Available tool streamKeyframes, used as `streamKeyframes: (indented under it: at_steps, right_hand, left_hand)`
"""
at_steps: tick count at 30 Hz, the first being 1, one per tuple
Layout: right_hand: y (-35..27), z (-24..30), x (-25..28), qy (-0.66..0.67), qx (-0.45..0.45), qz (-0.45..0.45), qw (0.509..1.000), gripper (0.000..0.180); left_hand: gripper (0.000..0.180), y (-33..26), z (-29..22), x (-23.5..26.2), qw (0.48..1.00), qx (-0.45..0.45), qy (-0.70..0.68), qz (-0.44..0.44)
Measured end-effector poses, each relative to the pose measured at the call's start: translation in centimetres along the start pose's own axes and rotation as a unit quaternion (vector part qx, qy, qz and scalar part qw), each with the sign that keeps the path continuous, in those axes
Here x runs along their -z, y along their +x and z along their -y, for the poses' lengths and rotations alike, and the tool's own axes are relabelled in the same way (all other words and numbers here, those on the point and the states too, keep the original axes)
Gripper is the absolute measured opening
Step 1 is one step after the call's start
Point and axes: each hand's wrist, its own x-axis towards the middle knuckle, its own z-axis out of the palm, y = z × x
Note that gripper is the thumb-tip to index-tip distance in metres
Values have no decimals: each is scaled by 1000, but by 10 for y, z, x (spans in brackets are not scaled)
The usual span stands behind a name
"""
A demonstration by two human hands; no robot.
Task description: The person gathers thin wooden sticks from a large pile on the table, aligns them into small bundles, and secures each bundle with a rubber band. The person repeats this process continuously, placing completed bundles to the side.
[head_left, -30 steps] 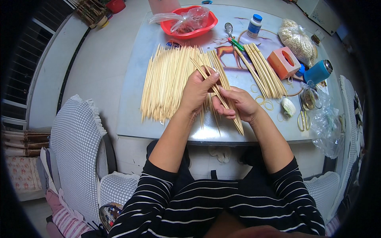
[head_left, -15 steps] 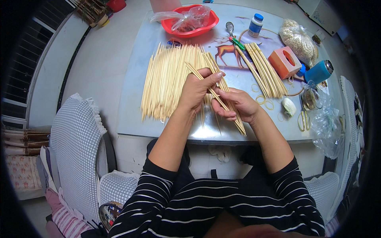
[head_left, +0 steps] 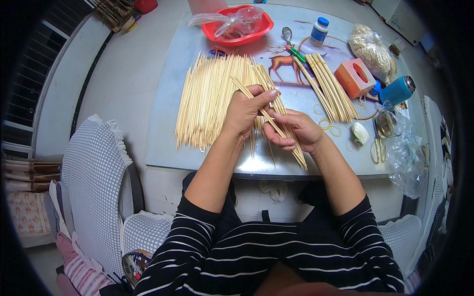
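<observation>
A small bunch of bamboo sticks (head_left: 276,126) slants across the worktop (head_left: 163,133) front, clenched in the right hand (head_left: 295,130)'s grip, while the left hand (head_left: 244,111) pinches one stick's upper part beside the spread pile of sticks (head_left: 210,98).

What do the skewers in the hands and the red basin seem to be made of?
Skewers: likely bamboo or wood; pale tan, matte, thin and straight. Red basin: probably plastic; uniform bright colour with a slight sheen, smooth moulded rim.
</observation>
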Motion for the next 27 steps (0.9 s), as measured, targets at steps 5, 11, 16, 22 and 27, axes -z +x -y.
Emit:
streamKeyframes:
  at_steps: [5,11,16,22,27]
  right_hand:
    - [0,0,-3,16,6,-11,1000,38]
    - [0,0,-2,14,5,10,1000,36]
    - [1,-3,4,22,4,26,999,33]
    - [2,-5,3,59,9,28,998,24]
    - [3,-5,3,59,11,30,998,24]
  left_hand:
    - [22,0,0,0,1000,3,-9,2]
    - [22,0,1,2,1000,2,-10,5]
    - [23,0,0,1,1000,1,3,6]
    - [24,1,0,2,1000,-9,15,13]
    - [26,2,1,4,1000,-9,10,21]
